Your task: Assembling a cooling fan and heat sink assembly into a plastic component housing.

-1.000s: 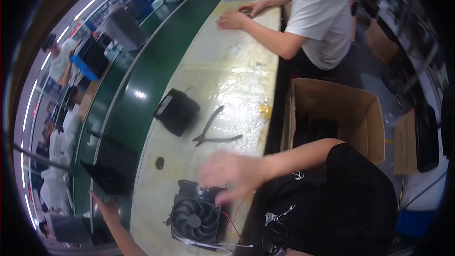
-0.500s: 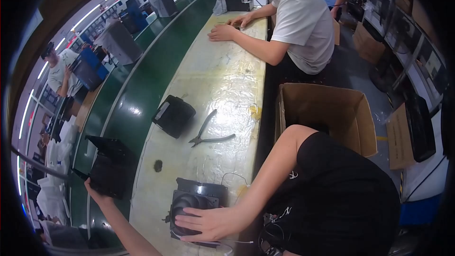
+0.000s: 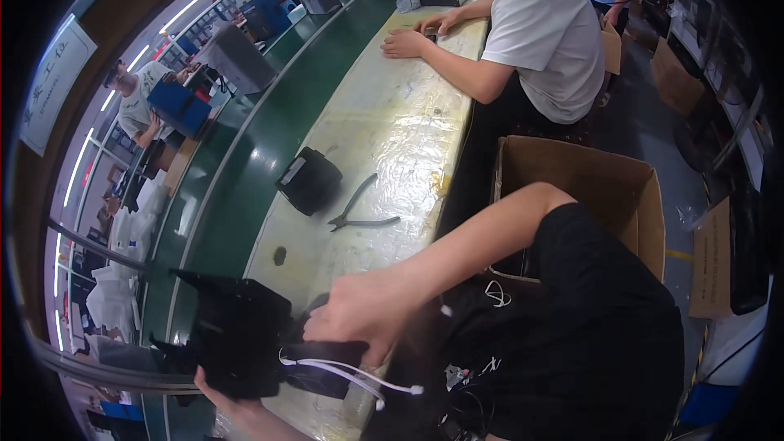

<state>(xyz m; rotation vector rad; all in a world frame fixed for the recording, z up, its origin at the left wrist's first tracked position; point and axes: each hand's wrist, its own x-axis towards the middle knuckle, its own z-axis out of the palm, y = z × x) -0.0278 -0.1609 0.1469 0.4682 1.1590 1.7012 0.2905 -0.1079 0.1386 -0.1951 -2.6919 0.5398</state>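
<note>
My left hand [image 3: 219, 398] grips a black plastic housing [image 3: 237, 335] from below, over the left edge of the workbench. Most of its fingers are hidden behind the housing. Close beside it, my right hand [image 3: 359, 310] is closed on a dark wired part [image 3: 331, 355], which is tilted and partly blurred. White leads [image 3: 359, 376] with small plugs trail from that part toward my body. Whether the part touches the housing, I cannot tell. Farther up the bench lie diagonal cutters [image 3: 363, 211], spread apart, and a black boxy plastic piece [image 3: 310, 181].
A green conveyor [image 3: 245, 147] runs along the bench's left side. At the right stands an open cardboard box [image 3: 580, 163]. Across the far end of the workbench [image 3: 392, 131], a co-worker in a white shirt [image 3: 547, 33] rests both hands on it. A metal rail [image 3: 106, 371] crosses lower left.
My right hand has lifted the dark wired part off the bench and tilted it beside the housing. My left hand has brought the housing nearer and to the right. The view has shifted.
</note>
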